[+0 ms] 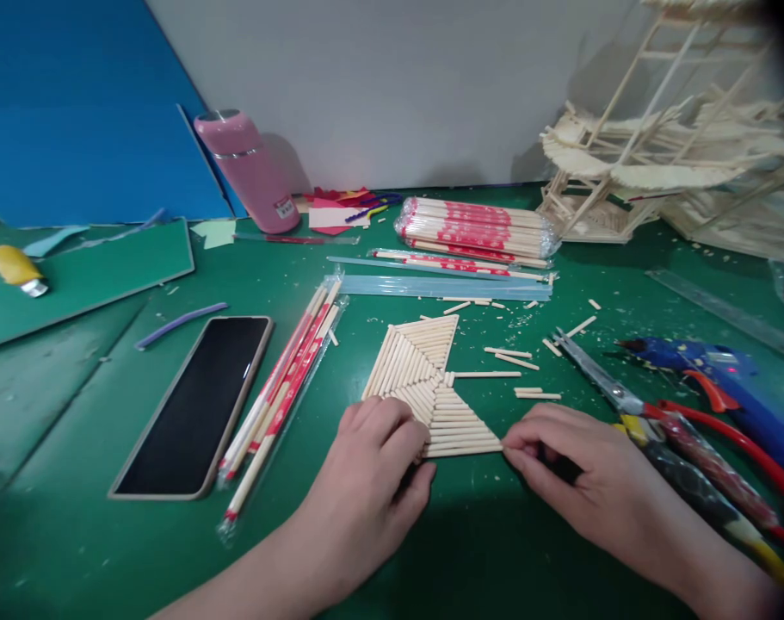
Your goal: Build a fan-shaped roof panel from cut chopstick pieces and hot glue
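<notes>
A flat panel of glued pale wooden sticks [423,370], laid in triangular sections, lies on the green table [482,534] in front of me. My left hand [369,478] rests curled on the panel's near left corner, fingertips pressing the sticks. My right hand [585,478] is closed in a pinch at the panel's near right tip, touching the end of the lowest stick. Short cut stick pieces [514,357] lie scattered just right of the panel.
A black phone [198,405] and wrapped chopsticks [281,396] lie left. Pliers with red handles [669,422] and a blue glue gun [720,379] lie right. Behind are a chopstick bundle [475,228], glue rods [443,284], a pink bottle [246,168] and a stick model [663,164].
</notes>
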Motion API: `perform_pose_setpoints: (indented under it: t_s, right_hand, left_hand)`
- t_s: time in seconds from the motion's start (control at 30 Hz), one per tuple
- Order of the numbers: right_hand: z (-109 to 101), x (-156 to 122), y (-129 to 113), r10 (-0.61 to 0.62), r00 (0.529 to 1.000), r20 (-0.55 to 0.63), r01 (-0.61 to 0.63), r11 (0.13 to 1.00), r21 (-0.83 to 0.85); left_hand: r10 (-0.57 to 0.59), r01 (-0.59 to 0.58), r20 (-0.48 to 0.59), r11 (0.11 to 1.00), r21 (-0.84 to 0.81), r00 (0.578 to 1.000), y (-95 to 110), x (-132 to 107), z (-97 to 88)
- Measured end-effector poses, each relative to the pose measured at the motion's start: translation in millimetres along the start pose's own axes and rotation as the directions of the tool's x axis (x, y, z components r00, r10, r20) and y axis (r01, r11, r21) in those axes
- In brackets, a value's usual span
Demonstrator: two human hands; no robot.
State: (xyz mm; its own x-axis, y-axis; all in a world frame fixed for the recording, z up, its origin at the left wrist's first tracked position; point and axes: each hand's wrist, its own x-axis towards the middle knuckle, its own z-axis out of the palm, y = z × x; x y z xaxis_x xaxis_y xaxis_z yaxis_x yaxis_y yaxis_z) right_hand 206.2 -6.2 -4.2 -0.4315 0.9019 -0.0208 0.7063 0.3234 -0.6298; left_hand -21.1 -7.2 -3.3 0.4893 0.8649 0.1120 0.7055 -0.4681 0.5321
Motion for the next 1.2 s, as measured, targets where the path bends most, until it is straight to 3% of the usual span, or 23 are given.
perform_pose_setpoints:
  t_s: [0.23,0.63,1.2]
  right_hand:
    - [2,0,2,-0.057,0.998,-0.033,0.057,0.998,0.01]
    - [3,1,0,-0.033,0.998,-0.052,0.032,0.999,-0.019]
    - [-6,2,-9,0.038,0.999,-0.037,-0.036,0.997,0.063]
  left_hand:
    - [0.0,0.0,0.006,1.0,-0.027,1.0,1,-1,-1.7]
    - [-0.009,0.024,0.092,0.988,-0.155,0.996,-3,-3,-13.2]
    - [-0.004,0.002,-0.025,0.997,-0.073,1.0,-1,2,-5.3]
